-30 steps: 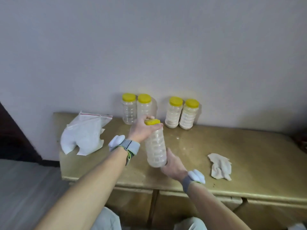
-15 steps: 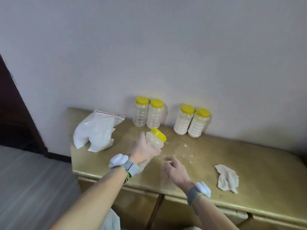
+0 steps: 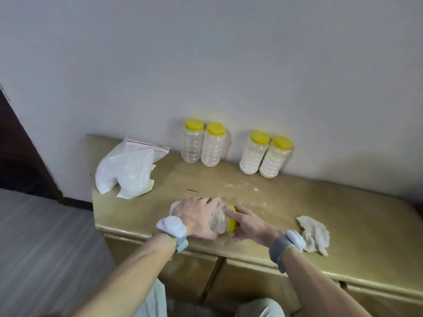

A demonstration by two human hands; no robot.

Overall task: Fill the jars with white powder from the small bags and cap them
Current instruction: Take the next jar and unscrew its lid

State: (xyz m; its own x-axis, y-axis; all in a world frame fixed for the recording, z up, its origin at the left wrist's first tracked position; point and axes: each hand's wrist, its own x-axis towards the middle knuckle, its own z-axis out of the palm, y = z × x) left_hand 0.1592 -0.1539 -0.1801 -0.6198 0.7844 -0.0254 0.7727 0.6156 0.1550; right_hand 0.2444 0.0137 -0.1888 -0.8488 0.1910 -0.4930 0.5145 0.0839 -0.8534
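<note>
Capping step. Jar (image 3: 219,221) lies on its side near the front edge of the table (image 3: 332,202), yellow cap (image 3: 231,221) pointing right. Left hand (image 3: 198,219) wraps the jar body; right hand (image 3: 249,225) closes round the cap. Likely next: twist cap tight while bracing against roll, then stand it upright by the capped jars (image 3: 254,154) at the wall.

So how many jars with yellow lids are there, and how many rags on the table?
Standing yellow-capped jars at the back: 4
Yellow-capped jar on its side, held by the left hand and right hand: 1
Crumpled rag: 1
Total: 6 things
</note>
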